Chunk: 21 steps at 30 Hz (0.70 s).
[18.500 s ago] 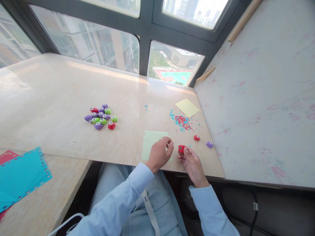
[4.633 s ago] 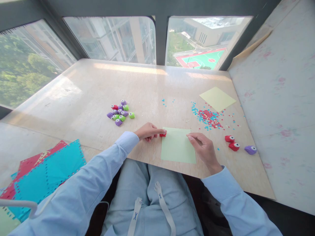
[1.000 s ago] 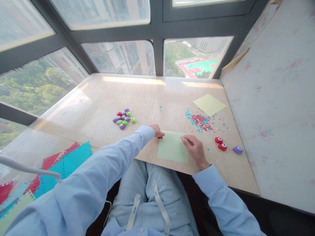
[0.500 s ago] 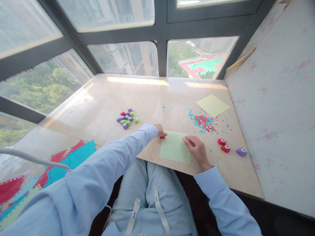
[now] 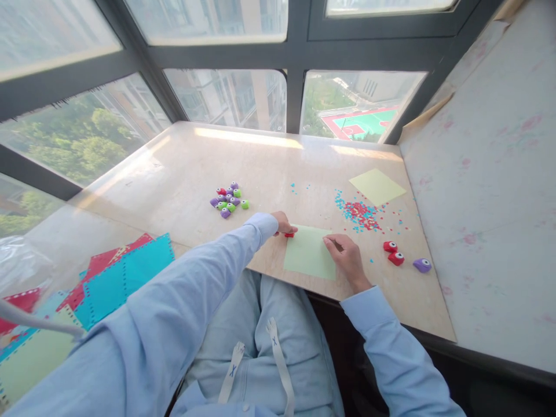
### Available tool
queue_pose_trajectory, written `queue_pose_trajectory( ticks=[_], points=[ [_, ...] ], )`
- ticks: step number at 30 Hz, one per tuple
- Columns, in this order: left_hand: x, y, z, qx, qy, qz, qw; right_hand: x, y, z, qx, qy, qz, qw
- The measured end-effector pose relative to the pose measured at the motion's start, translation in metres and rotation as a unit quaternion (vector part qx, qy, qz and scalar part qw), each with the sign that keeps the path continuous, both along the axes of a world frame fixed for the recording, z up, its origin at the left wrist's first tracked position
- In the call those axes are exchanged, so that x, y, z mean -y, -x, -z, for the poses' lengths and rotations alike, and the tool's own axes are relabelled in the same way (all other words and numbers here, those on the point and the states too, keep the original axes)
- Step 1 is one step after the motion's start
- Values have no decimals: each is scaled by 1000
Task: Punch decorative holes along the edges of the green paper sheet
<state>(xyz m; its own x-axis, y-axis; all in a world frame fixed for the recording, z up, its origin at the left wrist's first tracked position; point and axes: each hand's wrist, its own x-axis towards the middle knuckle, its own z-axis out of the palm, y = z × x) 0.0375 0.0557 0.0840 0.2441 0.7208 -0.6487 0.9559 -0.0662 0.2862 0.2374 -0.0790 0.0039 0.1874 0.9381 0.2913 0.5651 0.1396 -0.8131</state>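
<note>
Against the frame half a second back, little differs: the left hand stays curled on the red punch at the left edge of the green sheet, and the right hand stays on the sheet's right edge with its fingers bent; whether it pinches the paper or only presses it down, I cannot tell. The view has tipped a bit, so the whole scene sits slightly higher in the frame. The punch lies just right of center, touching the sheet's upper left corner, mostly covered by the fingertips.

At the lower left of the frame lies a stack of blue and red sheets with punched borders, with a pale green sheet in front. Left of center, a cluster of punches in purple, green and red sits well apart from the hands. Right of center, a scatter of chips, red and blue, spreads above the right hand. Further up and right lies a yellow sheet. Near the right hand, two red punches sit side by side, a purple punch just beyond them. Nothing lies between the hands and the green sheet.

The table is pale marble. Windows with dark frames run along its far edge. A pale, pink-stained wall fills the right of the frame.
</note>
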Motion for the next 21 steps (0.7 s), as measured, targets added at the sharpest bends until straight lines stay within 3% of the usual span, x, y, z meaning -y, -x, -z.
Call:
queue_pose_trajectory(
  ticks=[11,21],
  points=[
    [7,11,-3,57,3,-42,997,-1,0,3,-1,7,21,1000],
    [4,44,22,176,86,-114,974,1,1,1,-1,13,27,1000]
  ],
)
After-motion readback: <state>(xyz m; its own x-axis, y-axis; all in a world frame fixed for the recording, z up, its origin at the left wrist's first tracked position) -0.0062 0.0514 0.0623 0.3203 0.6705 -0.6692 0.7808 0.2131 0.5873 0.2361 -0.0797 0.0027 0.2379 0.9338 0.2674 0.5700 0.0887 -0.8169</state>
